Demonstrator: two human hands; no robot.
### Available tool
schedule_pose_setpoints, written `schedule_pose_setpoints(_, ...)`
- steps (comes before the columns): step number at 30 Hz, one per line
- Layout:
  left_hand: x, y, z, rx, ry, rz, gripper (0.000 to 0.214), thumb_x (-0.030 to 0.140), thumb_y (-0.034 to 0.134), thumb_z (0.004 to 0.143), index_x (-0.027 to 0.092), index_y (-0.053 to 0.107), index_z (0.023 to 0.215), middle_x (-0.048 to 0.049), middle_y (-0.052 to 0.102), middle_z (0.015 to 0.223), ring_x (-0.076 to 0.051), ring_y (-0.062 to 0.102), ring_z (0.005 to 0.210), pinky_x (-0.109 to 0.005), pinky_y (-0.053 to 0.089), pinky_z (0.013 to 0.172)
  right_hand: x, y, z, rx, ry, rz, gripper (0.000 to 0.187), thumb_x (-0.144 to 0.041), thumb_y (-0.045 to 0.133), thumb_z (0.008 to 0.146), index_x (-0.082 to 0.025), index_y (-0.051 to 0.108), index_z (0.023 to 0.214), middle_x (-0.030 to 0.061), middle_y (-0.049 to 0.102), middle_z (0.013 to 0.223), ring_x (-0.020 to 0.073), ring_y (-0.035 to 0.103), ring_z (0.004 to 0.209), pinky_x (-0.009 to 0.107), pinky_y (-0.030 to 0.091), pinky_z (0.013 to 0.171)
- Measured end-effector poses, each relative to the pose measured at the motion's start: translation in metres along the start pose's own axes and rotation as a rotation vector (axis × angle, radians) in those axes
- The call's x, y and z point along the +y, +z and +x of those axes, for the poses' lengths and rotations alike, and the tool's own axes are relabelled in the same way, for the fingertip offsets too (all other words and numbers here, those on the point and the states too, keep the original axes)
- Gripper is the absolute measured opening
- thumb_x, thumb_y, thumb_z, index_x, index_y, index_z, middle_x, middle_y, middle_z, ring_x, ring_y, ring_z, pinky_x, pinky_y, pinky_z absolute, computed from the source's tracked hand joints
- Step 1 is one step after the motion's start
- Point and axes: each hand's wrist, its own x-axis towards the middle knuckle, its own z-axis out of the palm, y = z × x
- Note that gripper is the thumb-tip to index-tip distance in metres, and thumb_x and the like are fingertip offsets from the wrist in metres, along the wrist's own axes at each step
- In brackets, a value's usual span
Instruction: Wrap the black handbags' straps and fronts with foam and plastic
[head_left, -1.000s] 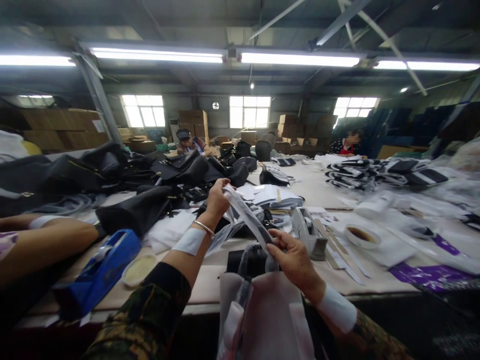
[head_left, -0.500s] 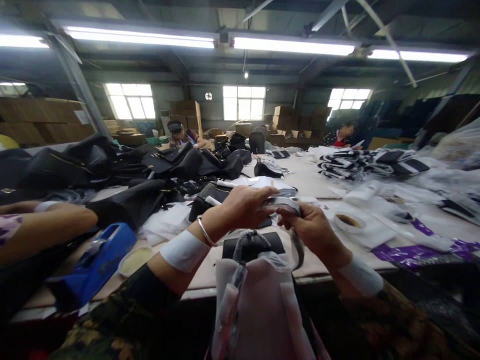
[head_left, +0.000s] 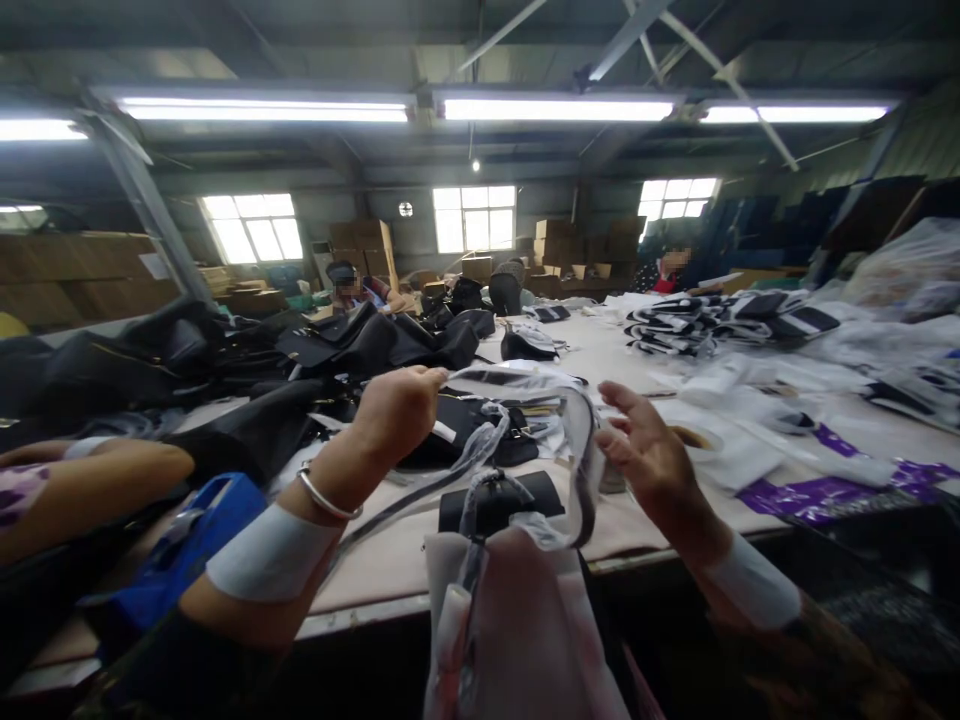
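Note:
My left hand is closed on a long bag strap in clear plastic wrap, pulling part of it out to the left. The strap arches to the right and hangs down toward a black bag. Beside the strap's right bend, my right hand has its fingers apart; no grip on the strap shows. The bag stands at the table's near edge, its front under a pale translucent sheet. A second plastic-wrapped length loops over its top and runs off to the left.
Black bags are heaped at left and centre. A blue tape dispenser stands near another person's arm. On the right lie a tape roll, white wrapping sheets and purple plastic. Two people sit across the table.
My hands have moved apart, the left one drawing the strap leftward. My right hand has let go and opened. The strap now spreads in a wide arch.

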Motion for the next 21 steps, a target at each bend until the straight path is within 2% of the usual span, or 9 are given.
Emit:
schedule_pose_setpoints(1, 0.003, -0.002, 0.004, 0.115, 0.002, 0.097, 0.034, 0.016, 0.048, 0.090, 0.018, 0.073, 0.113, -0.0110, 0.074, 0.091, -0.023, 0.069, 0.077, -0.031, 0.051, 0.068, -0.010, -0.001, -0.001, 0.048, -0.027, -0.022, 0.048, -0.047, 0.065, 0.089, -0.022, 0.061, 0.131, 0.0122, 0.063, 0.132, 0.0271, 0.062, 0.114, 0.041, 0.053, 0.091)
schedule_pose_setpoints(3, 0.011, -0.009, 0.012, 0.288, 0.005, 0.150, 0.043, 0.013, 0.046, 0.090, 0.018, 0.067, 0.128, -0.0125, 0.074, 0.105, -0.025, 0.070, 0.084, -0.033, 0.052, 0.073, -0.029, -0.002, -0.002, 0.089, -0.054, -0.022, 0.034, -0.042, 0.062, 0.093, -0.021, 0.066, 0.120, 0.0113, 0.068, 0.118, 0.0252, 0.066, 0.103, 0.039, 0.054, 0.087)
schedule_pose_setpoints(6, 0.023, -0.027, 0.027, 0.469, 0.012, 0.094, 0.043, 0.016, 0.043, 0.094, 0.016, 0.066, 0.130, -0.0128, 0.073, 0.107, -0.025, 0.070, 0.091, -0.036, 0.054, 0.082, -0.042, 0.002, -0.002, 0.051, -0.053, -0.025, 0.027, -0.039, 0.060, 0.094, -0.021, 0.070, 0.111, 0.0096, 0.072, 0.102, 0.0228, 0.068, 0.089, 0.037, 0.055, 0.079)
schedule_pose_setpoints(9, 0.027, -0.060, 0.046, 0.597, -0.030, 0.069, 0.041, 0.020, 0.041, 0.097, 0.013, 0.066, 0.129, -0.0133, 0.073, 0.105, -0.026, 0.069, 0.097, -0.040, 0.053, 0.088, -0.036, 0.005, -0.001, 0.042, 0.006, -0.021, 0.031, -0.041, 0.062, 0.093, -0.019, 0.069, 0.114, 0.0096, 0.072, 0.100, 0.0214, 0.067, 0.084, 0.036, 0.056, 0.075)
schedule_pose_setpoints(11, 0.027, -0.088, 0.059, 0.653, -0.056, 0.095, 0.041, 0.024, 0.043, 0.098, 0.013, 0.064, 0.132, -0.0143, 0.072, 0.111, -0.028, 0.068, 0.102, -0.043, 0.052, 0.091, -0.029, 0.008, -0.002, -0.077, 0.050, 0.020, 0.037, -0.042, 0.064, 0.091, -0.019, 0.066, 0.120, 0.0103, 0.071, 0.104, 0.0207, 0.066, 0.084, 0.034, 0.056, 0.073)
schedule_pose_setpoints(15, 0.034, -0.136, 0.084, 0.639, -0.140, 0.182, 0.043, 0.021, 0.047, 0.097, 0.014, 0.056, 0.139, -0.0101, 0.067, 0.128, -0.028, 0.063, 0.116, -0.046, 0.048, 0.100, -0.023, 0.027, -0.016, -0.492, 0.095, 0.104, 0.050, -0.037, 0.071, 0.085, -0.019, 0.062, 0.130, 0.0102, 0.070, 0.115, 0.0204, 0.066, 0.088, 0.030, 0.054, 0.069)
schedule_pose_setpoints(18, 0.045, -0.150, 0.094, 0.635, -0.121, 0.235, 0.043, 0.022, 0.048, 0.098, 0.015, 0.056, 0.139, -0.0075, 0.066, 0.130, -0.027, 0.062, 0.117, -0.046, 0.048, 0.101, -0.024, 0.051, -0.026, -0.538, 0.088, 0.064, 0.046, -0.031, 0.073, 0.081, -0.021, 0.065, 0.125, 0.0049, 0.072, 0.101, 0.0173, 0.063, 0.077, 0.028, 0.050, 0.064)
schedule_pose_setpoints(21, 0.057, -0.151, 0.091, 0.650, -0.048, 0.266, 0.043, 0.028, 0.038, 0.104, 0.013, 0.055, 0.140, -0.0086, 0.066, 0.121, -0.030, 0.062, 0.120, -0.049, 0.049, 0.096, -0.017, 0.071, -0.022, -0.474, 0.050, -0.017, 0.014, -0.028, 0.067, 0.084, -0.020, 0.073, 0.094, 0.0004, 0.067, 0.076, 0.0147, 0.056, 0.065, 0.026, 0.043, 0.060)
